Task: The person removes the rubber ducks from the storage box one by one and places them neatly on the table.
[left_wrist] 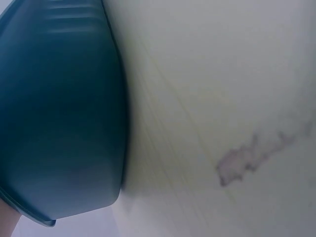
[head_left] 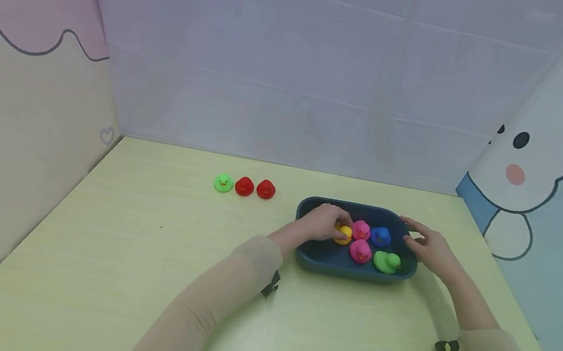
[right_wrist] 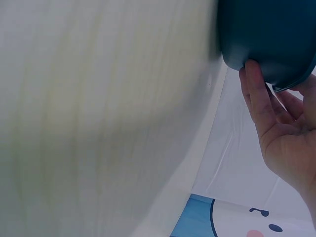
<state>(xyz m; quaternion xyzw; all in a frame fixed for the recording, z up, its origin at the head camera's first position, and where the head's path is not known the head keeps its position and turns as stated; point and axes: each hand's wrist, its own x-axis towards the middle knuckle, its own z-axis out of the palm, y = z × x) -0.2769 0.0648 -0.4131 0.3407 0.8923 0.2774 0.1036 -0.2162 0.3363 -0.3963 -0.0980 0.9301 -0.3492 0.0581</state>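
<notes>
A dark blue-green plastic tub (head_left: pixel 348 273) stands on the table and holds several small toy ducks. My left hand (head_left: pixel 324 223) reaches over its left side and pinches a yellow toy duck (head_left: pixel 344 236) between thumb and fingers. Close to that duck sit two pink ducks (head_left: pixel 361 230), with a blue duck (head_left: pixel 380 236) and a green duck (head_left: pixel 387 262) further right. At the tub's right end, my right hand (head_left: pixel 432 251) grips the rim, thumb inside and fingers along the outer wall. The right wrist view shows those fingers (right_wrist: pixel 257 94) against the tub's wall; the left wrist view hides the duck.
On the table left of the tub, a bright green duck (head_left: pixel 223 183) and two red ducks (head_left: pixel 244 187) stand in a row near the back. A pale cloth wall (head_left: pixel 293 83) rises behind the table, with printed panels at both sides.
</notes>
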